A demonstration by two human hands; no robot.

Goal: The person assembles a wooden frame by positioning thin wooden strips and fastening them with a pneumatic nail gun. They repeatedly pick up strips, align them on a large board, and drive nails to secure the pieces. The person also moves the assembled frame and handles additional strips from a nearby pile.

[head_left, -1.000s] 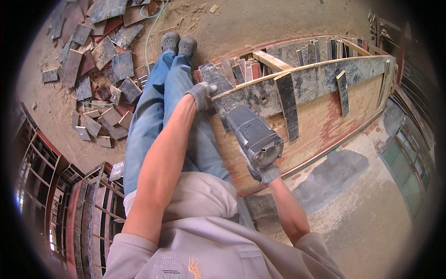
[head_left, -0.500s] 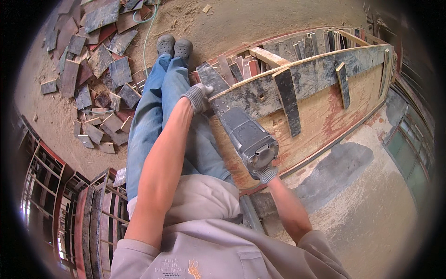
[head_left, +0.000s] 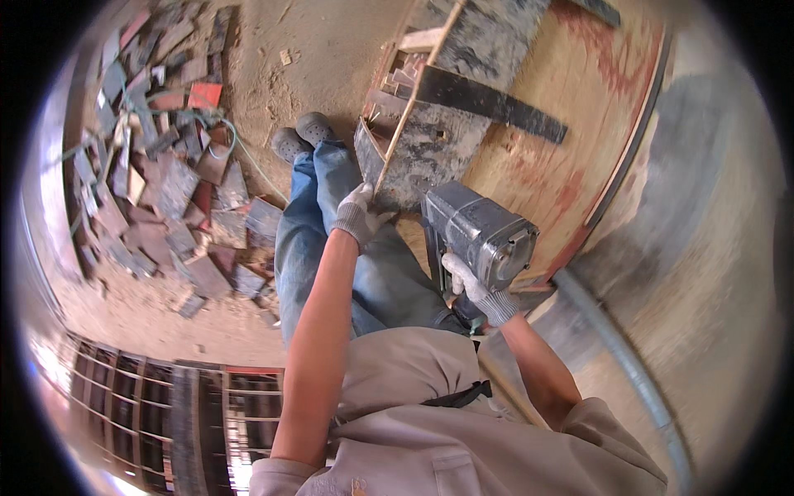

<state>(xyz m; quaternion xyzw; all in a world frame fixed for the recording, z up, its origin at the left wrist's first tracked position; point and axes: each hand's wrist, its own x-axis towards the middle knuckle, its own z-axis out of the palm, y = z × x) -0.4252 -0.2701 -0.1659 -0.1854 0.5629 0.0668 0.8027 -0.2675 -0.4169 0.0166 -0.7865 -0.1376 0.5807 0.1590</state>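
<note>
My right hand (head_left: 470, 283), in a pale knit glove with a grey cuff, is closed round the grip of a dark grey nail gun (head_left: 475, 221). The gun's rounded end cap points right, and its other end lies by the near end of a stained, black-smeared plywood board (head_left: 438, 149). My left hand (head_left: 357, 211), gloved likewise, is at that board's near left corner, fingers closing on its edge. Beyond the hands a dark wooden strip (head_left: 496, 103) crosses the board and sticks out to the right.
Left of my legs lies a heap of plywood offcuts (head_left: 178, 178) with a thin green hose (head_left: 236, 140) over it. A long wooden panel (head_left: 579, 124) with red stains extends away on the right. A grey pipe (head_left: 616, 339) runs at my right; slatted racks (head_left: 124, 405) stand lower left.
My view has turned. The nail gun has shifted off the board's near end toward me and to the right, and its grip now shows in my right hand. My left hand stays near the corner.
</note>
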